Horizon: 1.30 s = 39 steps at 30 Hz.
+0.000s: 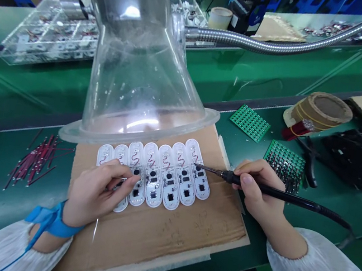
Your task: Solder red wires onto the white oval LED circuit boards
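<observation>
My right hand (pixel 261 189) grips a soldering iron (pixel 226 175) like a pen. Its tip touches or hovers just over the rightmost white oval circuit board (pixel 202 180). Fingers pinched, my left hand (pixel 103 189) is above the leftmost boards and partly hides them. A fine strand of solder wire (pixel 94 232) hangs below that hand, and a thin line runs from its fingertips across the boards toward the iron tip. Several white oval boards (pixel 169 184) stand side by side in a row, with black chips and short red wires, on a cardboard sheet (pixel 164 238).
A clear fume hood (pixel 145 79) on a flexible metal hose (pixel 271 45) overhangs the cardboard. Red wires (pixel 38 156) lie at left. On the right are green panels (pixel 250 122), pliers (pixel 310 163) and a tape roll (pixel 320 112). A divided plastic tray (pixel 56 33) stands behind.
</observation>
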Each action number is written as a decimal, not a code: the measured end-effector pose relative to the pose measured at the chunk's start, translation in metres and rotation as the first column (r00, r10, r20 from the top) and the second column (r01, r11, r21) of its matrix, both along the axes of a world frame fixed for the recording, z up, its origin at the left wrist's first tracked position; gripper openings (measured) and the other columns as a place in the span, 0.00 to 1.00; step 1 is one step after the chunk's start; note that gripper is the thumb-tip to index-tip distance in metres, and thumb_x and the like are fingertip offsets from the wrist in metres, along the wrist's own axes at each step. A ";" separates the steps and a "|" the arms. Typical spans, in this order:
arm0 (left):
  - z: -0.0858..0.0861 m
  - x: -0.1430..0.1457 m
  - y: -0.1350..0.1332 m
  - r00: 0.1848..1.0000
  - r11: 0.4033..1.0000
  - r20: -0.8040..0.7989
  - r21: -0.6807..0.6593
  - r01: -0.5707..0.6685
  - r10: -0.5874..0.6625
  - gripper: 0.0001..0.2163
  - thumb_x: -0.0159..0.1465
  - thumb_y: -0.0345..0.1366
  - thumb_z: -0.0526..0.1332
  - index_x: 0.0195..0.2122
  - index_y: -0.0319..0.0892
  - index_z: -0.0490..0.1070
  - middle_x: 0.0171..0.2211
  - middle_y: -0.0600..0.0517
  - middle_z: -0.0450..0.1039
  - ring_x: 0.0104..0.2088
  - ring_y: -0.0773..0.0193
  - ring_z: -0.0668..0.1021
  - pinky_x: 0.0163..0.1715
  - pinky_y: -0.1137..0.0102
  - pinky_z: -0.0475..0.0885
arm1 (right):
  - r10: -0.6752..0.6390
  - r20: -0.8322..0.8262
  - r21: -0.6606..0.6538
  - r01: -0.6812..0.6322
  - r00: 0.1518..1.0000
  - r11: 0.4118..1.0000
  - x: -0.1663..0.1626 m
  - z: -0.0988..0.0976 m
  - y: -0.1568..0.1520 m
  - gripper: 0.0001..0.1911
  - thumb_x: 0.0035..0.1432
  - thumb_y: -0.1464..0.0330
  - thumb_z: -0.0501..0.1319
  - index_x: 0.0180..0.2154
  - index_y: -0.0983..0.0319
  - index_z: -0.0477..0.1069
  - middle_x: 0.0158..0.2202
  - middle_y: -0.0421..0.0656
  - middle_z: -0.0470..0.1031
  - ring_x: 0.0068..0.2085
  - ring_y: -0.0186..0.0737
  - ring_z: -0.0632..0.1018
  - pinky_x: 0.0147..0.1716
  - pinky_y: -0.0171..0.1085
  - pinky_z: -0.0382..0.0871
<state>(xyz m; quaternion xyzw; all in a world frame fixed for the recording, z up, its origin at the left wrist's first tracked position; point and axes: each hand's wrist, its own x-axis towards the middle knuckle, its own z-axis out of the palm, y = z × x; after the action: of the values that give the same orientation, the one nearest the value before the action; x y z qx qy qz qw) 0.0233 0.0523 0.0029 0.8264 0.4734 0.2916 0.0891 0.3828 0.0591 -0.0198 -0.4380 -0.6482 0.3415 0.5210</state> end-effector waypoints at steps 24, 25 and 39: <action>-0.007 0.001 0.003 0.987 0.998 0.159 0.055 -0.030 0.021 0.05 0.69 0.28 0.64 0.38 0.44 0.72 0.24 0.61 0.57 0.22 0.71 0.65 0.24 0.73 0.61 | -0.023 -0.045 -0.028 0.021 0.999 0.999 -0.004 -0.001 0.003 0.14 0.71 0.55 0.66 0.35 0.57 0.73 0.26 0.39 0.71 0.24 0.38 0.71 0.21 0.37 0.62; -0.007 0.002 0.004 0.987 0.998 0.157 0.047 -0.033 0.025 0.04 0.70 0.28 0.64 0.38 0.44 0.72 0.24 0.61 0.57 0.22 0.71 0.65 0.24 0.73 0.61 | -0.018 -0.046 -0.023 0.017 0.999 1.000 -0.004 -0.001 0.003 0.14 0.71 0.56 0.66 0.35 0.57 0.73 0.26 0.39 0.71 0.24 0.37 0.71 0.21 0.37 0.62; -0.004 0.004 0.007 0.974 0.993 0.226 0.105 -0.057 0.032 0.04 0.69 0.29 0.63 0.38 0.44 0.69 0.25 0.60 0.57 0.24 0.68 0.66 0.27 0.72 0.63 | -0.148 -0.267 -0.084 0.129 0.952 0.988 -0.026 -0.003 -0.012 0.13 0.72 0.61 0.64 0.34 0.57 0.70 0.27 0.37 0.71 0.24 0.36 0.70 0.24 0.36 0.62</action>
<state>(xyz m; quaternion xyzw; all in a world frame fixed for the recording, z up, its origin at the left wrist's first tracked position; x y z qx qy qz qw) 0.0275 0.0589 -0.0008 0.7812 0.4618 0.4104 0.0894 0.3566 0.0472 -0.0226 -0.4482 -0.5264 0.3823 0.6130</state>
